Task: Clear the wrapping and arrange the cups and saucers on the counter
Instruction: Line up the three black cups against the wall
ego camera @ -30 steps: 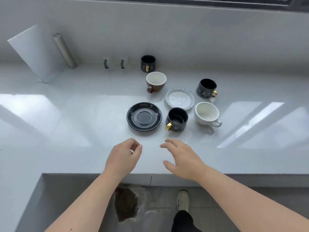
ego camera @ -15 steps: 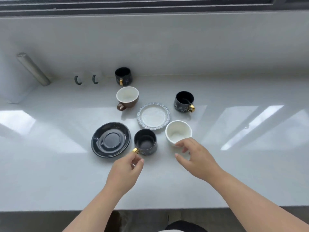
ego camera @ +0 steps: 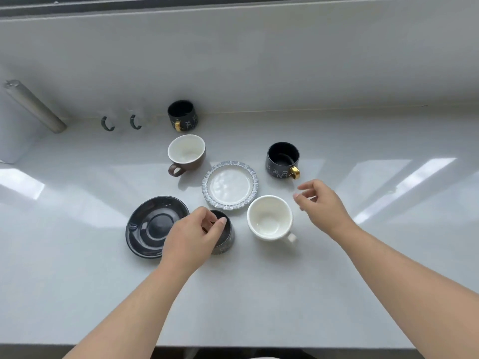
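Since half a second ago, both hands have been carried farther over the worktop. The left hand, then at the near cup's gold handle, is now closed over the rim of that dark cup, thumb and fingers clamped on it. The right hand, then at the white cup's near rim, has been moved to the right and beyond that cup, fingers apart and holding nothing.

The gripped dark cup stands just beside the black saucer, which lies directly to its left; the coming move is judged to be a short lift leftward onto that saucer, and the left hand is plainly the nearer for it. The empty right hand hovers between the white cup and the gold-handled dark cup farther back; which of them is meant cannot be told. The patterned saucer lies bare between these cups, near the white one. A brown cup and another dark cup stand toward the wall. No wrapping is seen on the worktop.
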